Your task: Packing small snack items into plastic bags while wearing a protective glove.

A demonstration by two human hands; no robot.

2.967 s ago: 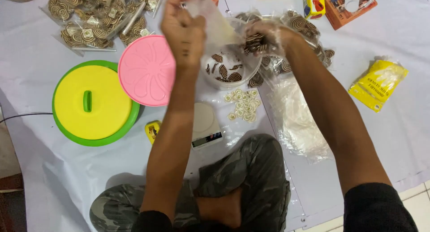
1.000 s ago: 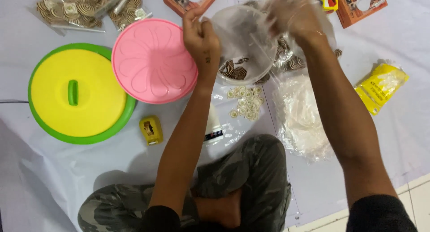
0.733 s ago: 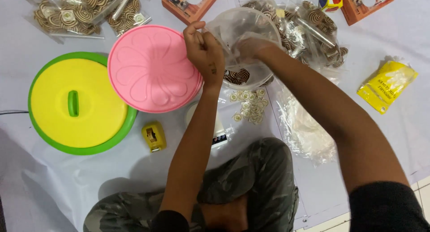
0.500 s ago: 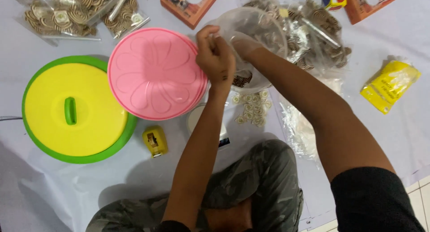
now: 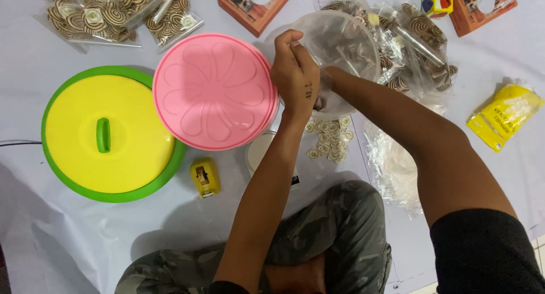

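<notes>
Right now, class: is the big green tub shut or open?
Shut. The green tub shows only as a rim around its yellow lid, which sits flat on it, green handle up.

plastics on a matt white sheet
pink lid (image 5: 214,91) smooth matt plastic; tub (image 5: 346,41) clear plastic; bags (image 5: 417,41) glossy film.

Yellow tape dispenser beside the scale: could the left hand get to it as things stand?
Probably yes: the yellow tape dispenser lies uncovered just beside the left forearm, but the left hand is closed on a clear bag.
</notes>
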